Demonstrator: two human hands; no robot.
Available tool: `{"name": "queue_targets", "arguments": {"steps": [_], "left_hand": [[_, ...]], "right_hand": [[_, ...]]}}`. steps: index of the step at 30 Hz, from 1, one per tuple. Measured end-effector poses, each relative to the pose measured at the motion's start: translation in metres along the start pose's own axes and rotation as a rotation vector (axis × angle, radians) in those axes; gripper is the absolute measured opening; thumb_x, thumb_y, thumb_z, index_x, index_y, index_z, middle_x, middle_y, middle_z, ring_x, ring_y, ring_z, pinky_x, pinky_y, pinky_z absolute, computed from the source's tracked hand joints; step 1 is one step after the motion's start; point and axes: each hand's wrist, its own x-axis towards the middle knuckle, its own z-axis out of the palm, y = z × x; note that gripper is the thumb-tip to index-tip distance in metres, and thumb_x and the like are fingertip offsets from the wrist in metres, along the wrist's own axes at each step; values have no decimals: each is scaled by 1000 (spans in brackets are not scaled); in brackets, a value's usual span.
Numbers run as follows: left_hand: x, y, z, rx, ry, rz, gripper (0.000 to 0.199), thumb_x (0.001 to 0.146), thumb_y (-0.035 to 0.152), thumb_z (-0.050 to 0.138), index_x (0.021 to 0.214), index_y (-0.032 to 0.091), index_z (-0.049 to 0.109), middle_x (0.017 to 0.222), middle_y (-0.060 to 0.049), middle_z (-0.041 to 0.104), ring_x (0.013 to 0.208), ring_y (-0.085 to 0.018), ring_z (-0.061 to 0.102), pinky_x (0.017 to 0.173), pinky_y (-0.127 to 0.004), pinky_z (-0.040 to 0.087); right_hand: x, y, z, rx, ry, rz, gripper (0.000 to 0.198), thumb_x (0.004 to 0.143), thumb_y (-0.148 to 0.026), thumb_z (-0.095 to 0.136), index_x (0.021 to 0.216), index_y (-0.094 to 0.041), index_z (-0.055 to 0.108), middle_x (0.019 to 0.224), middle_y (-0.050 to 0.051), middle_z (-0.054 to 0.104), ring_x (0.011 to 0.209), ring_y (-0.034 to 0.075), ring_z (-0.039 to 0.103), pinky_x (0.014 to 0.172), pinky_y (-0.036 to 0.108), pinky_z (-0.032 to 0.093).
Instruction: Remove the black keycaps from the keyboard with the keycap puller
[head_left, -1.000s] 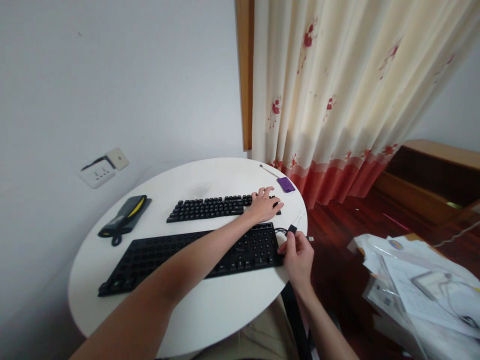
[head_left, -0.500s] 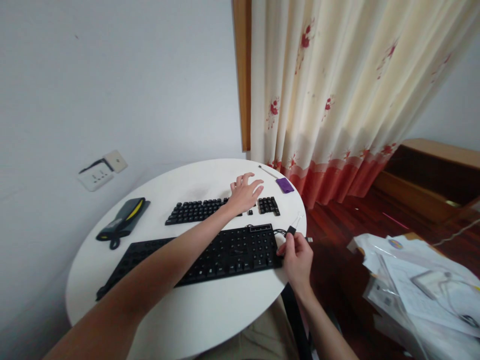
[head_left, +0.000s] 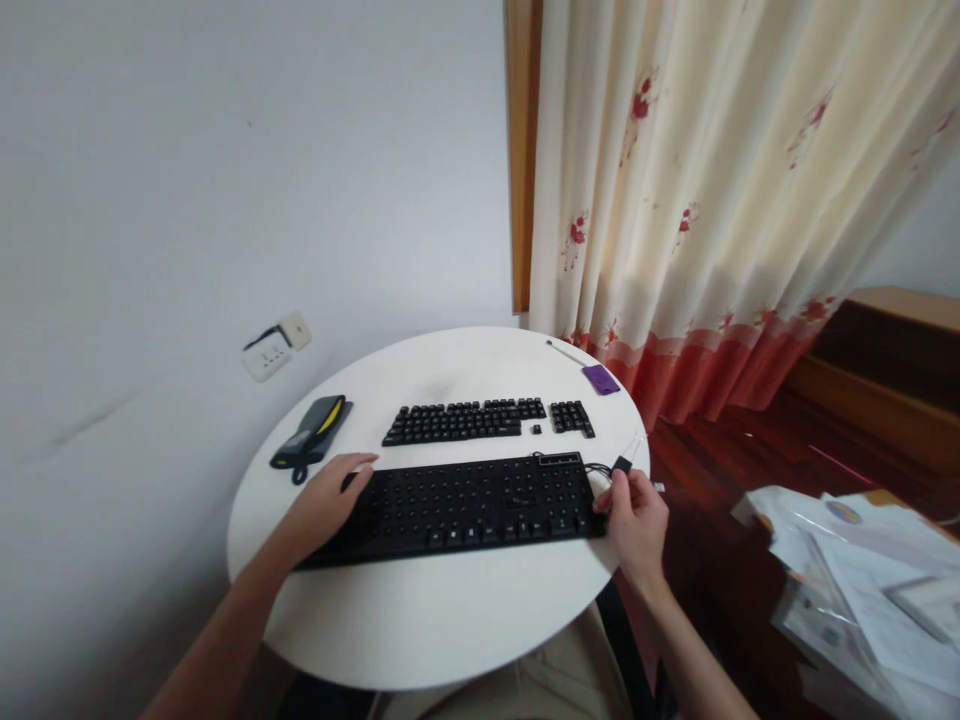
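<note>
A black keyboard base (head_left: 480,500) with most of its caps off lies across the round white table. My left hand (head_left: 326,500) is at its left end, thumb and fingers apart, over or touching the keyboard. In my right hand (head_left: 637,515) is a keycap puller (head_left: 622,465) with a black handle, its wire loops pointing up and away. That hand is beside the keyboard's right end, near the black cable (head_left: 598,468). Behind the keyboard, removed keycaps (head_left: 457,420) stand in rows, with a number-pad group (head_left: 571,418) to the right and one loose keycap (head_left: 536,429) between.
A dark grey pouch with a yellow stripe (head_left: 311,432) lies at the table's left. A purple cloth (head_left: 601,379) and a thin brush (head_left: 566,352) lie at the back right. Papers and plastic bags (head_left: 862,560) are right of the table, below a curtain (head_left: 720,200).
My left hand has drawn back from above the keycap rows to the keyboard's left end. My right hand still holds the puller in the same spot. The view has turned slightly left.
</note>
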Motion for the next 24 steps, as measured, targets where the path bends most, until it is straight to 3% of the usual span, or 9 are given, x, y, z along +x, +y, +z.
{"name": "queue_targets", "arguments": {"steps": [3, 7, 13, 18, 24], "left_hand": [[-30, -15, 2, -10, 108, -73, 50, 87, 50, 37, 112, 19, 66, 124, -10, 66, 120, -27, 58, 112, -42, 40], [-47, -19, 3, -4, 233, -85, 46, 89, 50, 38, 110, 21, 67, 132, -9, 62, 126, -26, 55, 114, -43, 37], [-50, -28, 0, -63, 172, -134, 47, 86, 53, 43, 109, 20, 68, 122, -8, 68, 119, -28, 60, 112, -42, 40], [-58, -34, 2, -189, 185, -182, 48, 87, 54, 43, 113, 23, 69, 126, -4, 68, 123, -27, 59, 114, -45, 39], [-73, -14, 14, -398, 178, -209, 59, 90, 59, 39, 121, 17, 67, 133, -8, 63, 130, -26, 53, 118, -43, 32]], "right_hand": [[0, 1, -1, -30, -3, -15, 42, 93, -52, 55, 64, -21, 51, 51, -1, 60, 48, 16, 53, 53, 28, 41], [1, -1, -2, -103, -11, -24, 44, 92, -53, 55, 62, -21, 52, 51, 0, 61, 48, 17, 53, 53, 29, 40], [1, -3, -2, -169, -31, -56, 45, 92, -53, 53, 61, -21, 52, 52, 1, 61, 49, 18, 53, 54, 30, 39], [1, -3, -1, -151, -22, -49, 44, 92, -52, 54, 61, -21, 51, 52, 0, 59, 50, 17, 52, 55, 29, 39], [6, -5, -10, -213, 17, -82, 43, 92, -46, 53, 58, -20, 52, 52, 0, 58, 54, 16, 53, 60, 28, 40]]}}
